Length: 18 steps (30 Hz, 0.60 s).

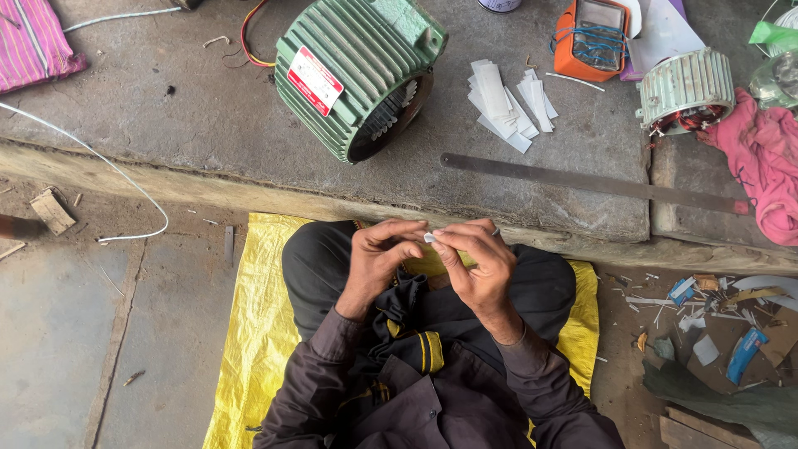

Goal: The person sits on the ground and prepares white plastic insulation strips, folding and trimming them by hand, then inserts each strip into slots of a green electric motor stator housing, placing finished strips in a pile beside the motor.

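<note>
Down at lap level, the left hand [376, 259] is raised with its wrist bent back and its fingers curled inward, thumb and forefinger pinched on the left end of a small white strip [430, 238]. The right hand [476, 262] meets it from the other side, knuckles turned up and fingers folded over, its fingertips closed on the strip's right end, so both hands nearly touch above the person's crossed legs. The strip itself is a short, pale sliver, mostly hidden by the fingers; only a little of its middle shows between the two thumbs, and its exact shape cannot be told.

The person sits on a yellow woven sheet [253, 308] spread on the floor, facing a low concrete ledge [191, 125]. On the ledge, a green ribbed motor housing [353, 71] lies tilted on its side, and right of it is a loose pile of white paper strips [507, 104]. A long flat metal ruler [594, 183] lies further right, near a smaller pale green stator [686, 87] and a pink cloth [761, 162].
</note>
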Tool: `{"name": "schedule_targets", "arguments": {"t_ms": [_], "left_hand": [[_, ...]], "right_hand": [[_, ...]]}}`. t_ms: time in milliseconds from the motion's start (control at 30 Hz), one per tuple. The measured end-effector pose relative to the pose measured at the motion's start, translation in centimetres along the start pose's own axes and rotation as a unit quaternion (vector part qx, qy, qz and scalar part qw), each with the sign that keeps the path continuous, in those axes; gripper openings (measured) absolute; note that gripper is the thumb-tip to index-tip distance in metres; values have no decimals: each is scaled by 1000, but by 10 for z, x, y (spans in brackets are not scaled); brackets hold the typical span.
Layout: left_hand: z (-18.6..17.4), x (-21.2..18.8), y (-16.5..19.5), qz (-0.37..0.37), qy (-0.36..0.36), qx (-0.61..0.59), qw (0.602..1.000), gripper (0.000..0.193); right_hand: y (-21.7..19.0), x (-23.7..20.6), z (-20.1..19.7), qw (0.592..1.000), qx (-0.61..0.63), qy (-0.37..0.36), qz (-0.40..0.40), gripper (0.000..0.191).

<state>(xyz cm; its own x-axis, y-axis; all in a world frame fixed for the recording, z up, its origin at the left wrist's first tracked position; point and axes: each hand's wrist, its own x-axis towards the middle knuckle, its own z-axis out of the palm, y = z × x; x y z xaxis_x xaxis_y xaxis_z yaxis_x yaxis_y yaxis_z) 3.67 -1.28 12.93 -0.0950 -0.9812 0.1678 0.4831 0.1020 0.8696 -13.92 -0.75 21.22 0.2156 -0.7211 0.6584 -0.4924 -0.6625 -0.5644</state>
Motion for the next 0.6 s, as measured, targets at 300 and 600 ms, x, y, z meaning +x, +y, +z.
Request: {"name": "schedule_targets", "arguments": {"t_ms": [300,600], "left_hand": [[-59,-9,6,116,191,253,941,23],[-63,-16,22,140,170,551,805,23]], "right_hand": [[72,14,32,996,-35,65,-54,11],[138,98,103,992,-98,55,-57,7]]}}
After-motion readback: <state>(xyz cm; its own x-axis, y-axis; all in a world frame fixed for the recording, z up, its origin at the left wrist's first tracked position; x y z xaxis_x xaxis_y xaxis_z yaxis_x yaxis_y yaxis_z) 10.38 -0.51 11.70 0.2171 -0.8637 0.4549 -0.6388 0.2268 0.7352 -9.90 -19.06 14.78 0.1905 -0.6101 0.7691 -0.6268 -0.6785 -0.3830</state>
